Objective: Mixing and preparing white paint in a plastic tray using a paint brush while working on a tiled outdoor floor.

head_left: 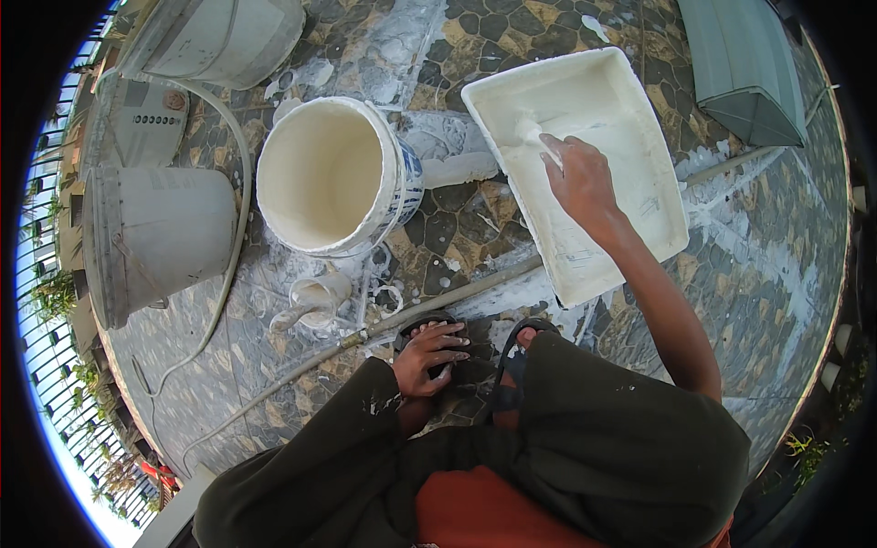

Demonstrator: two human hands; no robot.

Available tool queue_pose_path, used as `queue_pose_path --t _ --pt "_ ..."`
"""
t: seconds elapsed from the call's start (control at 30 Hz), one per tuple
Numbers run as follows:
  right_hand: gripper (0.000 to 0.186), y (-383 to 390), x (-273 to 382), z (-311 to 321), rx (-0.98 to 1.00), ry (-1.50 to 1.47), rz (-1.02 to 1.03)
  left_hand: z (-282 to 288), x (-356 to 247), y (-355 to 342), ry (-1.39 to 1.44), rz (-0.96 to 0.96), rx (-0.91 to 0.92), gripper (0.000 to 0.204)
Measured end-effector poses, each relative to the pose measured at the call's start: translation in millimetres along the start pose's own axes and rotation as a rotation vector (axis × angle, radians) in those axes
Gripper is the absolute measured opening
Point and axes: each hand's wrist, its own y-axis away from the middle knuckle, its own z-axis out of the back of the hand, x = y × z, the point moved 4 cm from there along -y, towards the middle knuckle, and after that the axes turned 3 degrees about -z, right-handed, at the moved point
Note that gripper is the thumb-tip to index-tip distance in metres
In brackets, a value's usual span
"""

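Soft, bright daylight casts faint shadows, with sky (87,507) glaring white at lower left and fisheye distortion curving toward black corners.

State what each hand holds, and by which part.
Right hand: a white-coated tool, gripped at its near end; its kind is unclear. Left hand: nothing visible.

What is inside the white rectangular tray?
Inside the tray: a white coating with dark streaks, plus the right hand holding a white tool. The surface directly under the hand and forearm is hidden.
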Motion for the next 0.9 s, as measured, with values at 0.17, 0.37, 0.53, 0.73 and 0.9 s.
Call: queue_pose_path --t 0.17,0.37,0.53,0.73,0.9 --pt "0.028 -2 16 -13 -0.015 -0.098 -0.014 0 1 0 -0.017 -0.003 -0.001 0.041" --pt "0.031 -12 16 -16 0.022 -0.185 -0.128 -1 1 0 -0.021 -0.012 0.0 0.043" --pt "0.035 -24 -11 -14 0.013 -0.357 -0.258 1 -2 -2 -0.034 -0.023 0.008 0.042" --pt "0.036 -29 -74 18 -0.205 -0.076 -0.293 1 -2 -4 -0.008 -0.022 0.011 0.042" --pt "0.03 -33 -86 47 -0.183 0.056 -0.252 3 -3 -2 -0.033 -0.022 0.0 0.041"
